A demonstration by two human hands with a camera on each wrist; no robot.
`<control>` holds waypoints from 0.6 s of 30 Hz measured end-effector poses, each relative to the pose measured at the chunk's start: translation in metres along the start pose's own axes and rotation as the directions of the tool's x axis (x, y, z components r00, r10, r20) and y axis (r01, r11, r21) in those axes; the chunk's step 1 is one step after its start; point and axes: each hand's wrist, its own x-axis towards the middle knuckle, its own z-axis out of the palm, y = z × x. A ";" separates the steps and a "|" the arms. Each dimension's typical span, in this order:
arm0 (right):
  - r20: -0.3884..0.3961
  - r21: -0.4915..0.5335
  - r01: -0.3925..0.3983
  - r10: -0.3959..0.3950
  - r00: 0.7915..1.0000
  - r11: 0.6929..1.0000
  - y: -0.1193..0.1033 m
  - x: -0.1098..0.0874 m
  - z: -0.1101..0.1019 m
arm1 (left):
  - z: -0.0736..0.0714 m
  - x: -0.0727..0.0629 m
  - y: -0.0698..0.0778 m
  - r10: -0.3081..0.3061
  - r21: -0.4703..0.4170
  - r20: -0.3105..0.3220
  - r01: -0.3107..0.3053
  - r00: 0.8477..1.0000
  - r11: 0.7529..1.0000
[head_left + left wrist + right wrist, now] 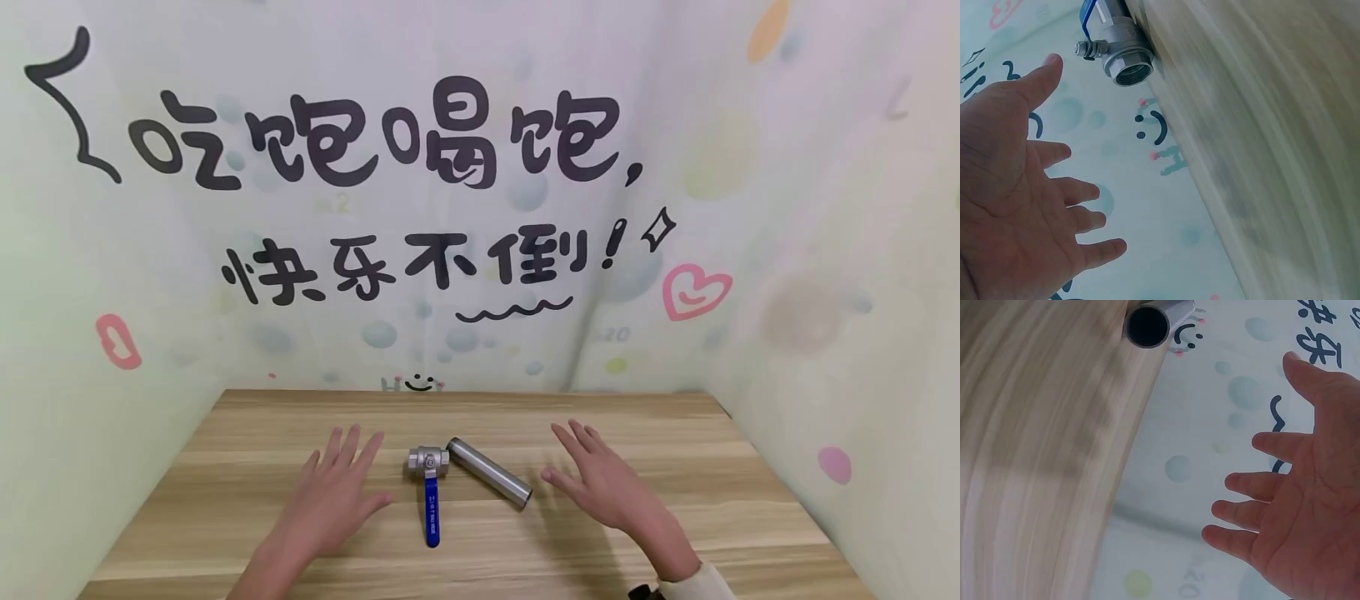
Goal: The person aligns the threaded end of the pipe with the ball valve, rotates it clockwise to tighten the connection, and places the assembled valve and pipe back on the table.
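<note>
A metal ball valve [429, 461] with a blue lever handle [432, 512] lies on the wooden table, its handle toward me. Right beside it, a short steel pipe [491, 473] lies slanted, one end close to the valve body. My left hand [330, 498] is spread to the left of the valve, holding nothing. On the far side of the pipe, to its right, my right hand [606, 485] has its fingers extended and holds nothing. The left wrist view shows the valve's threaded opening [1132, 74]; the right wrist view shows the pipe's hollow end [1148, 327].
The wooden table [300, 575] runs back to a pale wall covering [480, 358] printed with large dark characters, bubbles and hearts. Similar covering closes in the left and right sides. A light sleeve [699, 583] shows at my right wrist.
</note>
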 end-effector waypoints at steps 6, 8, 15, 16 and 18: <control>-0.008 0.025 -0.007 0.008 1.000 1.000 -0.007 0.011 0.007 | 0.006 0.013 0.006 -0.025 -0.066 0.034 0.027 0.999 0.997; -0.012 0.027 0.001 -0.001 1.000 1.000 -0.009 0.014 0.009 | 0.008 0.017 0.008 -0.036 -0.087 0.037 0.040 0.999 0.995; 0.000 0.030 -0.007 0.007 1.000 1.000 -0.016 0.020 0.013 | 0.020 0.032 0.010 -0.054 -0.148 0.068 0.064 0.996 0.987; 0.010 0.027 -0.015 0.015 1.000 1.000 -0.017 0.020 0.014 | 0.022 0.035 0.011 -0.053 -0.159 0.075 0.065 0.996 0.985; 0.030 0.016 -0.027 0.027 0.999 1.000 -0.019 0.022 0.018 | 0.025 0.038 0.012 -0.050 -0.177 0.085 0.064 0.995 0.982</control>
